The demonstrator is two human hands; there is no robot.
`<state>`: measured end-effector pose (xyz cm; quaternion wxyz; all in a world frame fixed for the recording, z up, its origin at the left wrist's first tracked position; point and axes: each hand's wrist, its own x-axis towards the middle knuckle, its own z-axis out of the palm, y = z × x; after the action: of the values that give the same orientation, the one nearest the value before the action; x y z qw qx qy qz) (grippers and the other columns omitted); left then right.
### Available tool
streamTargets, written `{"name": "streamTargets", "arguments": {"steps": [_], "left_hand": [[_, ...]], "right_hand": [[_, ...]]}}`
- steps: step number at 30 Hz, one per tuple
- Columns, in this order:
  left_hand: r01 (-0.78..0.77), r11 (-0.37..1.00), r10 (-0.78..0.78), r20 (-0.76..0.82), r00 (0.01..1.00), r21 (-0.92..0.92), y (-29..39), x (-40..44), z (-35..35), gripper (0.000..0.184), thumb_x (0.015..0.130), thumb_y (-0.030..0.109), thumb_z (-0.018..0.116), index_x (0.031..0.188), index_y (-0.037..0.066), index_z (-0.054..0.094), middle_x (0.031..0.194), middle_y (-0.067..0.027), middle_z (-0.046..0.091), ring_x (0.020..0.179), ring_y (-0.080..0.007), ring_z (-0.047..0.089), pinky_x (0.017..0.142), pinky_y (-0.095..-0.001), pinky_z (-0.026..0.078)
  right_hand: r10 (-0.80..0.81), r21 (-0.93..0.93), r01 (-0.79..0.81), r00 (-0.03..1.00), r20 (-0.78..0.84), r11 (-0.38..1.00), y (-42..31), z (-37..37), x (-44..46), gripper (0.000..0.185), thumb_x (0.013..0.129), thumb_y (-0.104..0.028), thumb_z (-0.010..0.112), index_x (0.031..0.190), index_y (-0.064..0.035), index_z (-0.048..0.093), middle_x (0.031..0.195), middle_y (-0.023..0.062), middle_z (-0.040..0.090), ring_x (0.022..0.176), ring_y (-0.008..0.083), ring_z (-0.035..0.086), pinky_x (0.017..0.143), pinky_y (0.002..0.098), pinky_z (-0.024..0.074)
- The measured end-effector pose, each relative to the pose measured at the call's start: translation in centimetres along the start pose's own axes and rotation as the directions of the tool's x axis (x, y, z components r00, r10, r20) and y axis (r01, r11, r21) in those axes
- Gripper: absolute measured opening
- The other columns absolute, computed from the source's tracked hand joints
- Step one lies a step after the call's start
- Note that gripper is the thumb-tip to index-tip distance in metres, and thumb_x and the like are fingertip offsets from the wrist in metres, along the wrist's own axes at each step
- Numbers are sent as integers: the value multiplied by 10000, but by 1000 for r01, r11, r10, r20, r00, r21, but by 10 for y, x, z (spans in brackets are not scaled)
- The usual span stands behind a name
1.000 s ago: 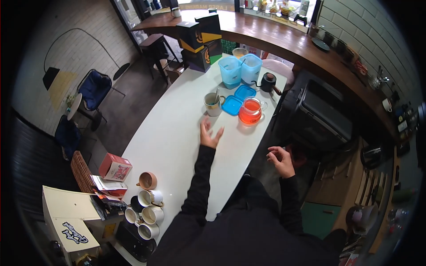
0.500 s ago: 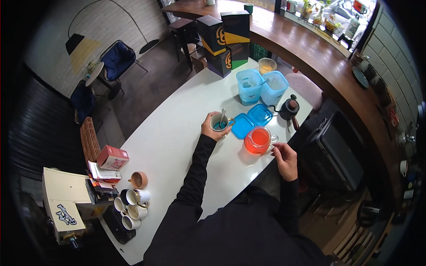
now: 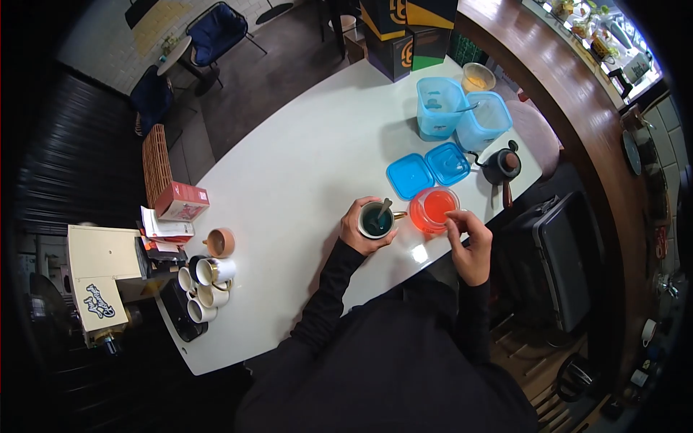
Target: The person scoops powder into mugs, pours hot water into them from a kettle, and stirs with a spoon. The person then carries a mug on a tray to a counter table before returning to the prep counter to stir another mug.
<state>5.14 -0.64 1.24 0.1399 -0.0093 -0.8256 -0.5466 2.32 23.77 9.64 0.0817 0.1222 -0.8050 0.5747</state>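
My left hand [image 3: 353,229] is wrapped round a mug [image 3: 369,232] with a gold handle. Dark blue-green liquid fills part of it, and a metal spoon [image 3: 385,208] leans inside. To its right, at the table's near edge, is a clear glass pitcher [image 3: 427,216] of red-orange liquid. My right hand [image 3: 472,249] is closed at the pitcher's right side, thumb and fingers pinched where its handle is; the fingers hide the handle. Two blue lids [image 3: 410,176] lie flat just beyond the pitcher.
Two open blue-tinted containers [image 3: 439,119] stand behind the lids, one with a spoon. A black gooseneck kettle [image 3: 501,167] is at the right edge. Dark boxes [image 3: 390,56] are stacked at the far end. Several cups [image 3: 214,294] and a pink box [image 3: 182,200] are at left.
My left hand has brought the mug nearer to me and closer to the pitcher. My right hand has closed in at the pitcher's handle. The whole view has shifted.
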Motion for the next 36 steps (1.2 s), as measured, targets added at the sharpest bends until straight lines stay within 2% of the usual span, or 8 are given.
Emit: {"name": "streamTargets", "arguments": {"steps": [7,12,15,18,22,24,27,36], "left_hand": [[-54,999,54,27,998,-8,4,-28,16,740,601,202,951,1221,74,569,1104,-97,718,999,-218,727,867,-348,584],[-22,989,23,3,1000,-144,14,-34,26,713,618,152,929,1225,79,562,1140,-95,704,1012,-226,718,862,-354,583],[-58,966,49,-44,998,-250,13,-37,31,721,621,119,918,1241,82,552,1129,-94,702,1016,-231,717,861,-362,583],[-27,974,35,32,999,-226,13,-39,29,758,607,113,937,1254,84,545,1131,-92,699,1028,-233,717,866,-362,584],[-151,971,155,6,988,-183,8,-40,34,797,594,198,979,1253,81,545,1133,-100,693,1013,-251,721,858,-373,590],[-208,971,209,-8,978,-117,7,-39,35,807,591,232,989,1249,78,547,1137,-107,689,1004,-262,723,851,-379,593],[-265,963,264,-27,964,-51,11,-38,37,781,608,273,983,1230,72,556,1138,-116,679,984,-284,723,833,-390,596],[-271,962,271,-21,962,-28,12,-39,38,807,564,247,992,1233,82,571,1144,-106,677,987,-281,720,833,-384,594]], "right_hand": [[4,40,-21,922,386,999,-18,36,4,326,840,-7,755,1152,19,662,798,80,629,631,156,588,603,297,464],[-81,-47,98,955,285,994,-8,59,-3,262,822,-30,767,1067,9,683,782,117,620,611,226,591,583,333,462],[2,-86,30,939,344,996,-1,53,-9,180,834,-32,757,997,10,696,773,112,618,613,221,594,582,340,461],[44,-45,-28,902,429,999,-9,44,-10,129,849,-22,740,966,13,701,769,108,621,607,214,593,573,340,457],[-20,-36,41,890,455,999,-12,39,-22,97,897,-1,706,988,31,703,755,97,605,583,168,572,566,295,441],[-109,-33,135,898,425,990,-10,39,-31,117,879,-7,697,996,-2,697,857,133,640,675,311,659,606,379,507],[-114,-76,165,885,452,983,-13,34,-41,138,881,-10,682,1019,-14,687,902,140,642,726,353,670,630,403,526],[-201,-141,260,919,338,955,-14,34,-42,138,873,1,664,1009,-24,669,931,129,648,727,339,683,615,406,529]]}}
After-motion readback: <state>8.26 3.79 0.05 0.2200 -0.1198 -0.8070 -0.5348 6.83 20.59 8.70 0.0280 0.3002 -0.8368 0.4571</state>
